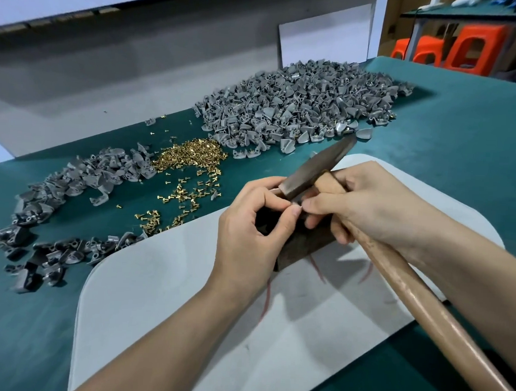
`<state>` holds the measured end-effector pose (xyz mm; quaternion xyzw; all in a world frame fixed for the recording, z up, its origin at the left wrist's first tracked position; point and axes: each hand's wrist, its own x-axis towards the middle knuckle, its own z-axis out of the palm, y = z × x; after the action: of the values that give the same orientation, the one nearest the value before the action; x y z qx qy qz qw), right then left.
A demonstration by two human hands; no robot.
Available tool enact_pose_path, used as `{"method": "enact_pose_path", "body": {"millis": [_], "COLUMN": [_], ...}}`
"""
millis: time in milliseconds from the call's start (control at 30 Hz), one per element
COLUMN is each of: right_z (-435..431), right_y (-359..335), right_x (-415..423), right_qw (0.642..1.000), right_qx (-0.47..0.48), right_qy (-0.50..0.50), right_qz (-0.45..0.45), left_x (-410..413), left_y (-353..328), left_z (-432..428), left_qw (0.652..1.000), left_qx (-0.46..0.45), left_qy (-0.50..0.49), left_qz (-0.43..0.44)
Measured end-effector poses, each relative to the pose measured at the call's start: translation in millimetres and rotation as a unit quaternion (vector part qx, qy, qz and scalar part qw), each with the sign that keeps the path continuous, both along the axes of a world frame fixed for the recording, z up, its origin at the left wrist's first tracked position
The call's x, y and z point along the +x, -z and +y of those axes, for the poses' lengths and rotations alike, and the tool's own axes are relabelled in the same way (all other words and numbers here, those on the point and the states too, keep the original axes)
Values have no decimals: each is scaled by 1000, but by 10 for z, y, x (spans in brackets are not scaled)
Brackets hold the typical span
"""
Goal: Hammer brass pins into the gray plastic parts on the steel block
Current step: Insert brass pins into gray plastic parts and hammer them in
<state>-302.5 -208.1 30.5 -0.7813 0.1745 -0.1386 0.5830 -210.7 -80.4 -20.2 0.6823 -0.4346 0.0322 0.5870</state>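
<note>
Hammer aslant, head up-left over block, in right hand; left hand pinch, perhaps on a pin.

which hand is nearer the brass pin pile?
Left. The left hand sits just right of the brass pin pile, at the steel block; the right hand, gripping the hammer, lies farther right.

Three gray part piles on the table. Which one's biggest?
The far pile, beyond the brass pins; it spreads much wider than the middle-left pile and the near-left pile.
</note>
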Motion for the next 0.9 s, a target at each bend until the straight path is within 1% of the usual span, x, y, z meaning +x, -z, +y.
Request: {"method": "enact_pose_path", "body": {"millis": [67,133,233,267,367,400,533,600,733,900], "right_z": [-8,1,11,3,-54,-75,-58,-23,6,42], "right_y": [-4,-7,-51,-70,-113,-128,-177,-184,-264,-451], "right_x": [-28,-53,-87,-100,-154,-164,-186,-193,-195,-135], "right_qw": [999,997,991,991,997,998,998,995,982,968], "right_qx": [41,73,131,133,69,50,-6,-58,-162,-226], "right_qy": [-6,-12,-3,3,29,33,5,-4,24,48], "right_qz": [-16,-23,-32,-33,-17,-6,59,82,92,96], "left_x": [1,8,8,-2,-41,-52,-49,-17,29,18], "left_y": [22,40,29,23,8,5,-6,-26,-47,-43], "left_z": [3,11,10,7,-12,-19,-5,-8,-16,-20], "left_qw": [999,998,999,999,999,999,997,995,996,994], "left_qx": [-13,-28,-39,-37,-37,-35,-1,8,6,25], "left_qy": [-11,-12,-2,2,-1,-10,-72,-92,-89,-109], "left_qz": [-33,-48,-37,-27,19,23,-26,-26,-4,-1]}}
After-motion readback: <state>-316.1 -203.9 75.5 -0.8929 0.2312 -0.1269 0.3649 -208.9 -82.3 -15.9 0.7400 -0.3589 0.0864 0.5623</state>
